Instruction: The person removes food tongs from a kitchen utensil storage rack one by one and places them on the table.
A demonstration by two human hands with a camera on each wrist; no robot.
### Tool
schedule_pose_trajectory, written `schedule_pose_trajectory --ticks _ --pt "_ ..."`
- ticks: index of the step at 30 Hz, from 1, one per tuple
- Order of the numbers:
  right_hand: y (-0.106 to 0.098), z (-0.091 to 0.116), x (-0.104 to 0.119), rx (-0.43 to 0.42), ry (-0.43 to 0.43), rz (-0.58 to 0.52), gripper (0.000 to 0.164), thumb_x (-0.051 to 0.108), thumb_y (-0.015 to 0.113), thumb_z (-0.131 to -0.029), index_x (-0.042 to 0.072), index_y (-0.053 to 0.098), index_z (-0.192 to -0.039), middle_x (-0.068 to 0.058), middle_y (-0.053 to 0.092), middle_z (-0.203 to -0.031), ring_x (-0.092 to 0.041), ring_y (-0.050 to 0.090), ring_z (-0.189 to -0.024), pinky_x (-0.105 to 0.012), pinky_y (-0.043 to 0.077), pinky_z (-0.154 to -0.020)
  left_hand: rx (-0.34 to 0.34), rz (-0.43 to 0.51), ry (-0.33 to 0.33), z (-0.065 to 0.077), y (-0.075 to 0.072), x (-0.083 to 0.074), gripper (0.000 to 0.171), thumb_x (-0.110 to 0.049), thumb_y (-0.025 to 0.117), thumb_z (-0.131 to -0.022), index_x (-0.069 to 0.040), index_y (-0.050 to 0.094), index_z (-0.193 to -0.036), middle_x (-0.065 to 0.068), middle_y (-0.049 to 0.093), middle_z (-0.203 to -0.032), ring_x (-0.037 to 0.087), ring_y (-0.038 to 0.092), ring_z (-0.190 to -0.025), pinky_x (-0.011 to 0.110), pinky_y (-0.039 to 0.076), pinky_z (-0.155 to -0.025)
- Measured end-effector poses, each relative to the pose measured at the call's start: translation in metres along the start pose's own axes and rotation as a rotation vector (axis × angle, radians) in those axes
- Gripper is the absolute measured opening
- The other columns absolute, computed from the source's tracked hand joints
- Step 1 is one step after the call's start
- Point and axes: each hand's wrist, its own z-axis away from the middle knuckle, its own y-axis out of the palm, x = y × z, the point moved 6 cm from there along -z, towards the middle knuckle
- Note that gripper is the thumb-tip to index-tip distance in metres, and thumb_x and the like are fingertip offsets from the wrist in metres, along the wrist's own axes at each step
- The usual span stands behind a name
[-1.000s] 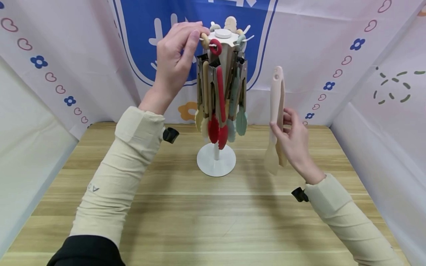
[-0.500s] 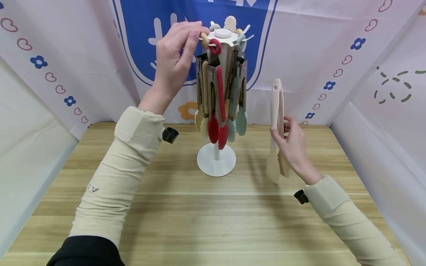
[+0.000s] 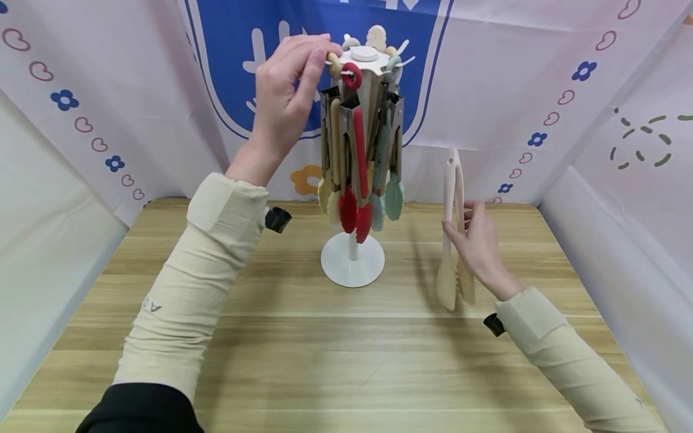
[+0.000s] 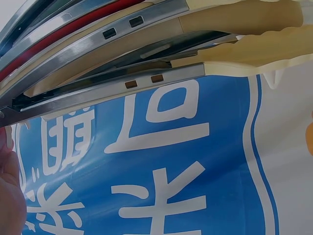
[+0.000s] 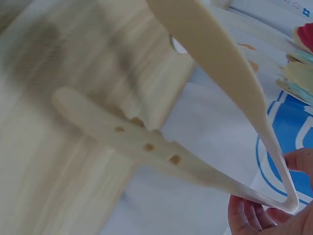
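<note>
A white rotating rack (image 3: 353, 264) stands upright on the table with several tongs hanging around its top. My left hand (image 3: 287, 90) holds the rim of that top at its left side, with the thumb by a tan pull ring (image 3: 334, 65). Just right of it hangs a pair of red tongs (image 3: 360, 150). To the right of the rack, my right hand (image 3: 482, 243) grips a pair of cream tongs (image 3: 449, 192) between thumb and fingers. Their heads point down and their arms are spread, as the right wrist view also shows; whether the tips touch the table, I cannot tell.
Pale green tongs (image 3: 394, 195) and cream-yellow tongs (image 3: 325, 192) hang on the rack too. A wood-grain table (image 3: 346, 361) lies beneath. Behind it rises a white cloth (image 3: 487, 78) with a blue emblem (image 3: 233, 36); pale cloth walls flank both sides.
My right hand has moved down with the cream tongs, towards the table. The left hand and the rack have stayed in place.
</note>
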Motion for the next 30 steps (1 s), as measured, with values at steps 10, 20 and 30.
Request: schedule_pose_trajectory --ticks 10,20,30 --pt "0.008 0.006 -0.018 0.041 0.045 0.068 0.048 0.023 0.06 -0.084 -0.006 0.04 -0.117 -0.022 0.056 -0.095 -0.031 0.054 -0.075 -0.039 0.048 -0.059 -0.001 -0.006 -0.007 0.0 0.0 0.0 0.022 -0.002 0.047 -0.092 0.004 0.066 -0.101 0.016 0.063 -0.108 0.017 0.051 -0.114 0.021 0.029 -0.103" --pt "0.015 0.012 -0.029 0.104 0.07 0.126 0.048 0.025 0.06 -0.085 -0.006 0.04 -0.114 -0.025 0.057 -0.094 -0.031 0.056 -0.072 -0.038 0.049 -0.056 0.004 -0.01 -0.008 0.0 0.0 0.001 0.022 -0.002 0.046 -0.092 0.004 0.065 -0.101 0.016 0.063 -0.108 0.019 0.051 -0.114 0.021 0.029 -0.103" --pt "0.02 0.011 -0.04 0.169 0.105 0.18 0.047 0.025 0.06 -0.084 -0.007 0.04 -0.112 -0.024 0.057 -0.088 -0.027 0.055 -0.064 -0.031 0.045 -0.048 0.007 -0.012 -0.01 0.001 0.0 0.001 0.022 -0.003 0.046 -0.092 0.003 0.065 -0.101 0.016 0.063 -0.109 0.02 0.051 -0.114 0.021 0.028 -0.103"
